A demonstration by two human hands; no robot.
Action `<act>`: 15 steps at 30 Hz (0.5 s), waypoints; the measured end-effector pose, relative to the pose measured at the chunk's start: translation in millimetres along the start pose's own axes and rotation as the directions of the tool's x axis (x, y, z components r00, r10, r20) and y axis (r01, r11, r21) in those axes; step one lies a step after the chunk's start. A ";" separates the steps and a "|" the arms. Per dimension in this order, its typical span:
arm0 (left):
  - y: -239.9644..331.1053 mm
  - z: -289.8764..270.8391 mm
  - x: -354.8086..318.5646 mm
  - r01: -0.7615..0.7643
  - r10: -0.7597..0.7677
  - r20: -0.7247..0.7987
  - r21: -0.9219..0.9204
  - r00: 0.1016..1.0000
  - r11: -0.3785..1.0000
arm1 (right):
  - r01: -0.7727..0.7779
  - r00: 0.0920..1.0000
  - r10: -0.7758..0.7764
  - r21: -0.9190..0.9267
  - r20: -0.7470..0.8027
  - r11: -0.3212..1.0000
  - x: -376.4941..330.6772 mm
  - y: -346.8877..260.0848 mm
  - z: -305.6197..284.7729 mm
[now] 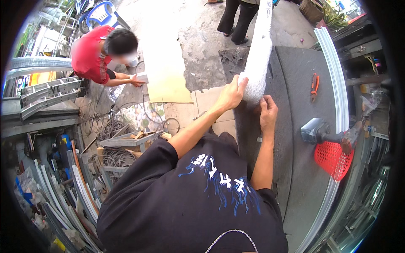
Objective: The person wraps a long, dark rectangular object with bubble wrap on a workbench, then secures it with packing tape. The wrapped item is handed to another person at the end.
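A long white piece with a crinkled, foam-like wrapping point(256, 63) runs from in front of me to the far edge of the view. My left hand point(233, 93) is closed on its left edge close to the near end, thumb on top. At the near right corner, my right hand point(268, 113) has its fingers curled and pinched against the wrapping's edge. What lies inside the wrapping is hidden. Under the near end is a dark grey work surface point(303, 80).
Orange-handled pliers point(314, 87), a cordless power tool point(322, 133) and a red plastic basket point(333, 160) are on the right. Long pale metal profiles point(336, 80) line that side. Left, a person in red point(95, 55) crouches holding a pale block beside a cardboard sheet point(168, 84).
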State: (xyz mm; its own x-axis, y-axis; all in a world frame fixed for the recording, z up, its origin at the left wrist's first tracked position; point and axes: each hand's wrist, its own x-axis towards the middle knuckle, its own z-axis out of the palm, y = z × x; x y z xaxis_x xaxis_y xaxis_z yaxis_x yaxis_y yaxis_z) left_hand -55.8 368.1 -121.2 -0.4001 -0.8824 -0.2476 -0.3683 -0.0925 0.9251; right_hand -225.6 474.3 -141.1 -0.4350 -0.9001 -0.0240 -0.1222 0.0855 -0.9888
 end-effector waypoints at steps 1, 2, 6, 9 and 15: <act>-0.2 0.3 0.3 -0.018 0.018 -0.008 -0.007 1.000 1.000 | 0.022 1.000 -0.022 0.012 -0.006 1.000 0.6 1.1 1.4; 0.1 0.4 0.5 -0.031 0.031 -0.018 -0.012 0.999 0.999 | 0.019 1.000 -0.019 0.028 -0.014 0.999 1.0 2.0 2.9; 4.4 -6.0 -0.8 0.002 -0.003 -0.016 -0.037 1.000 0.999 | 0.007 0.999 -0.004 0.058 -0.046 0.998 0.5 1.6 7.1; 7.2 -17.8 -1.6 -0.093 0.099 -0.099 0.066 0.990 0.993 | -0.010 1.000 0.013 0.134 -0.017 0.991 1.1 -1.2 7.9; 3.0 -37.9 8.1 -0.184 0.184 -0.030 0.003 0.983 0.983 | -0.095 0.991 0.072 0.223 0.109 0.970 4.9 -8.3 1.6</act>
State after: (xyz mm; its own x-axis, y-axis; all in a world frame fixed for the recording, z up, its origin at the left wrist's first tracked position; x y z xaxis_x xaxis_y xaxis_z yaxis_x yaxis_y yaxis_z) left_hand -28.4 343.2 -109.4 -0.4353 -0.8980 -0.0647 -0.2910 0.0723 0.9540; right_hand -225.3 468.5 -133.3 -0.3426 -0.9329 -0.1108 0.1219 0.0728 -0.9899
